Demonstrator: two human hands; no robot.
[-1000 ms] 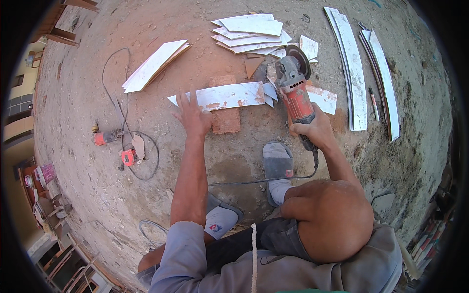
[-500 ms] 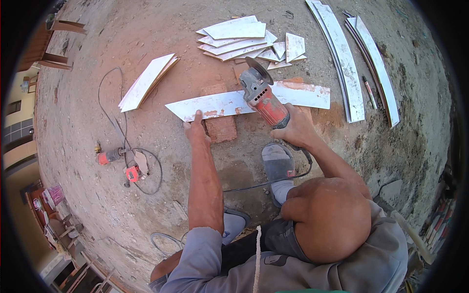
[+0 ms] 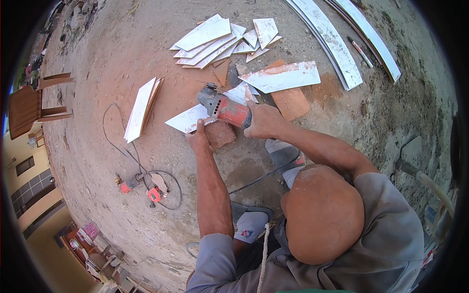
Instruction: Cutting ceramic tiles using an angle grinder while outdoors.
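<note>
The right hand [image 3: 264, 119] is clenching around the body of a red angle grinder [image 3: 225, 108], its grey head lying over a long white tile strip [image 3: 195, 117]. The strip, pointed at its left end and dusted orange, is resting on a red brick [image 3: 221, 134]. The left hand [image 3: 198, 139] is pressing flat on the strip's near edge, fingers spread, gripping nothing.

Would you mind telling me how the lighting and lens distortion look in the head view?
Head view: even daylight, soft shadows, no harsh glare; strong fisheye bends the long white strips near the top edge; black vignette rings the frame; the red angle grinder under the right hand and the left hand look sharp.
</note>
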